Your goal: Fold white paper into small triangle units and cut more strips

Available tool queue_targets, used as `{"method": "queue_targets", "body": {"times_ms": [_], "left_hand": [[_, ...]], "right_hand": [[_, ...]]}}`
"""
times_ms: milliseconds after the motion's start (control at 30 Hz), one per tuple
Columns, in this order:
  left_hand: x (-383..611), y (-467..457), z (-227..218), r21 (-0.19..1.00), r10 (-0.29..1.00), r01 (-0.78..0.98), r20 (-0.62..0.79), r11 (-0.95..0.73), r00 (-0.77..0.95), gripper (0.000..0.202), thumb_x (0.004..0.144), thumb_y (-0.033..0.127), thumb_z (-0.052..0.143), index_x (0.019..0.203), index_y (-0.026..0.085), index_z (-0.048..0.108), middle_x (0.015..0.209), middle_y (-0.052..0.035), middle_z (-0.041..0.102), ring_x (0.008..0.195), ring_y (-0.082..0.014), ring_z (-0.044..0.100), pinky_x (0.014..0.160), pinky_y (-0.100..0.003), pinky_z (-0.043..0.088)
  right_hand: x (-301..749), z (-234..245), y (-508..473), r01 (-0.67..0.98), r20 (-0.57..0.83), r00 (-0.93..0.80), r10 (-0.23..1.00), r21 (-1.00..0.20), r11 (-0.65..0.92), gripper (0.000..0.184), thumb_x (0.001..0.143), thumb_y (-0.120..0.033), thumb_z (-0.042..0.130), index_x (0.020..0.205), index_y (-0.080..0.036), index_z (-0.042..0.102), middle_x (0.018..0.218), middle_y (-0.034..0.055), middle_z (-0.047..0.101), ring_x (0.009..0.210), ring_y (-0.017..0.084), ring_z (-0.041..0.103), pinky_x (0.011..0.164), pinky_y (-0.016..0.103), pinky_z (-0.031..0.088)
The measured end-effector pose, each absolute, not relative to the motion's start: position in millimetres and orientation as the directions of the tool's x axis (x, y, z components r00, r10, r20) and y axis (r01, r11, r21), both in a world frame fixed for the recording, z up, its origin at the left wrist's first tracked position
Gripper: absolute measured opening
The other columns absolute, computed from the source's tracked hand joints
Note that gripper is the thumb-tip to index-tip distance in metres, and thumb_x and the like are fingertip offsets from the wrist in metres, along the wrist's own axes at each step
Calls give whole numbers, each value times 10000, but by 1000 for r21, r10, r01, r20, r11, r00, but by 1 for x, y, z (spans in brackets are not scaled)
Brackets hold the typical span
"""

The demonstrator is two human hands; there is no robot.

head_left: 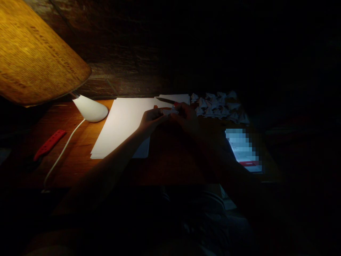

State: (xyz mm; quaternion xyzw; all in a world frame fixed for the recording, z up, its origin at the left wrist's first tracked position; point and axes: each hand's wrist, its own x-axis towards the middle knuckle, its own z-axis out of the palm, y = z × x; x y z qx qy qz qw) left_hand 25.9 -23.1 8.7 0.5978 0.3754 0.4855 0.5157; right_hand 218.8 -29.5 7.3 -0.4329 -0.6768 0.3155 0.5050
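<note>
Dim scene, one lamp lit. Your left hand (pixel 151 119) and right hand (pixel 188 117) meet over the middle of the brown wooden desk (pixel 80 142), both pinching a small folded piece of white paper (pixel 168 111) between the fingertips. Left fingers are curled onto its left end; right fingers close on its right end, though the right hand is in shadow and the exact finger placement is hard to make out. The paper piece is held just above the desk, at the right edge of the stack of plain white paper sheets (pixel 119 128) that lies flat to the left of your hands.

Just behind your hands there's another loose white sheet (pixel 176 98) with a dark thin tool with a red end (pixel 166 101) lying on it; can't tell whether it's a pen or a blade. To the right of that, a heap of small folded white paper shapes (pixel 218 105) sits on the desk, near your right hand but not touching it.

Right of your right forearm lies a lit phone screen (pixel 243 151), flat on the desk. At left: the white lamp base (pixel 90 108) with its white cord (pixel 62 153) trailing toward you, the yellow-brown lampshade (pixel 34 53) above it, and a red perforated strap (pixel 49 144) lying near the desk's left edge, well apart from your hands.
</note>
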Motion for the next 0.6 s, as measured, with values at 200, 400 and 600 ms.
{"method": "queue_targets", "body": {"times_ms": [200, 400, 600], "left_hand": [[29, -26, 13, 976, 945, 6, 210, -219, 250, 260, 756, 332, 885, 760, 155, 694, 693, -10, 676, 609, -103, 618, 577, -221, 481], [26, -23, 9, 971, 939, 43, 215, -235, 269, 227, 762, 292, 860, 746, 157, 678, 666, -10, 673, 588, -99, 615, 562, -216, 470], [25, -23, 8, 965, 924, 49, 231, -257, 304, 231, 762, 331, 865, 721, 175, 698, 670, -23, 691, 591, -113, 638, 572, -241, 512]], "right_hand": [[230, 22, -35, 408, 520, -213, 828, -722, 558, 308, 845, -235, 673, 1152, -226, 643, 1047, 45, 727, 799, 184, 661, 698, 332, 547], [232, 26, -38, 547, 572, -270, 775, -571, 612, 337, 858, -178, 698, 1192, -224, 687, 1133, 83, 710, 1004, 254, 677, 869, 403, 565], [237, 27, -35, 586, 544, -372, 752, -491, 645, 179, 912, -211, 690, 1079, -239, 749, 1149, 71, 731, 1067, 259, 681, 905, 395, 535]]}}
